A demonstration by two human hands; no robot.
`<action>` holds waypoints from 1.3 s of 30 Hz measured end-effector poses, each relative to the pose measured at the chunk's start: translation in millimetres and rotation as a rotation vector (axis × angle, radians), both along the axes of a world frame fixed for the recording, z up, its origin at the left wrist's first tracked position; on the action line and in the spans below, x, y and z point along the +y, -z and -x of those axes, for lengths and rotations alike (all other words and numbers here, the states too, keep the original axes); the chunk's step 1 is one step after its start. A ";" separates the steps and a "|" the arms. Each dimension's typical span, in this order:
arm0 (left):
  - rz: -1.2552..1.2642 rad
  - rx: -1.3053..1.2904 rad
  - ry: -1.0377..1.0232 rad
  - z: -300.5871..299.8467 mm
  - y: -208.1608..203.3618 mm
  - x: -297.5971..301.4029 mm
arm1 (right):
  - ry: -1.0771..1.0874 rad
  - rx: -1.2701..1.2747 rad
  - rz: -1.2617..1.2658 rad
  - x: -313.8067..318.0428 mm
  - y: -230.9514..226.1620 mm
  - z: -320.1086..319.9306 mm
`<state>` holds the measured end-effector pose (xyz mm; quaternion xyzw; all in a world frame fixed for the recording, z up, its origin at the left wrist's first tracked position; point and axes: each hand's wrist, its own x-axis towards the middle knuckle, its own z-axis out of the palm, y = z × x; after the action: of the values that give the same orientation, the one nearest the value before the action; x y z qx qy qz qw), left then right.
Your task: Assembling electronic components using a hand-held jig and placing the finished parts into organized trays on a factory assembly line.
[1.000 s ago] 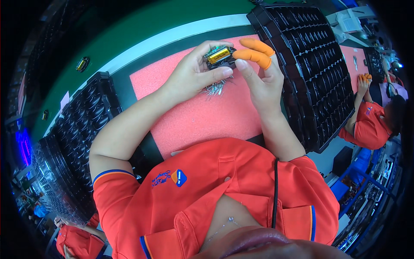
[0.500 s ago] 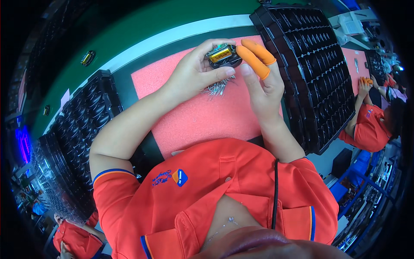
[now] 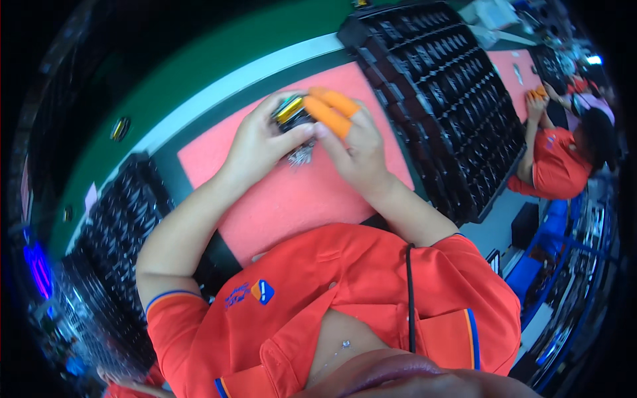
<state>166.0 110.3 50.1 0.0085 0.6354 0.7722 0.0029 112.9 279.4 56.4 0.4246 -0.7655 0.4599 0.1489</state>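
Note:
My left hand (image 3: 255,144) is wrapped round a small black electronic device (image 3: 290,113), which has a yellow block and a bit of green on its upper face. Two fingers of my right hand (image 3: 361,149) wear orange finger cots (image 3: 330,113) and press against the device's right side. Both thumbs meet near its lower edge. Fingers and motion blur hide part of the device. Just below the hands, a small heap of thin silvery metal pieces (image 3: 300,156) lies on a pink foam mat (image 3: 298,215).
Stacked black moulded trays (image 3: 441,99) stand right of the mat; another black tray stack (image 3: 126,205) is at the left. On the green surface (image 3: 166,73) beyond a white strip sits a similar small device (image 3: 120,129). A co-worker in red (image 3: 557,159) works at far right.
The view has shifted, so mat, trays and hands all appear displaced. My right hand has closed in on the device, its thumb now against my left thumb.

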 end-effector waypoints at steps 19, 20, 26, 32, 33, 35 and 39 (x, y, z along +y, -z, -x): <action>1.361 -0.175 -0.390 82.6 23.0 -156.0 | 0.538 -0.319 -0.616 216.7 -31.9 219.7; 1.296 -0.154 -0.304 78.7 22.2 -159.7 | 0.498 -0.365 -0.663 213.6 -28.1 227.8; 1.162 -0.114 -0.336 48.6 14.5 -187.8 | 0.412 -0.431 -0.733 239.8 -21.4 243.6; 1.762 -0.211 -0.610 -8.4 37.2 -272.9 | 0.550 -0.384 -0.524 222.5 -37.3 225.5; 1.760 -0.208 -0.600 -14.2 36.4 -277.9 | 0.519 -0.386 -0.506 207.9 -47.7 209.4; 1.533 -0.415 -0.347 -17.0 28.3 -273.5 | 0.478 -0.363 -0.444 182.5 -66.6 168.1; 1.509 -0.402 -0.492 -17.7 15.5 -249.5 | 0.208 -0.617 -0.236 116.5 -81.3 95.5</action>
<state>183.7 -139.2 34.6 -0.2742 0.9551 0.1020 -0.0477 17.3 396.0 137.7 0.1996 -0.8615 0.4573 -0.0937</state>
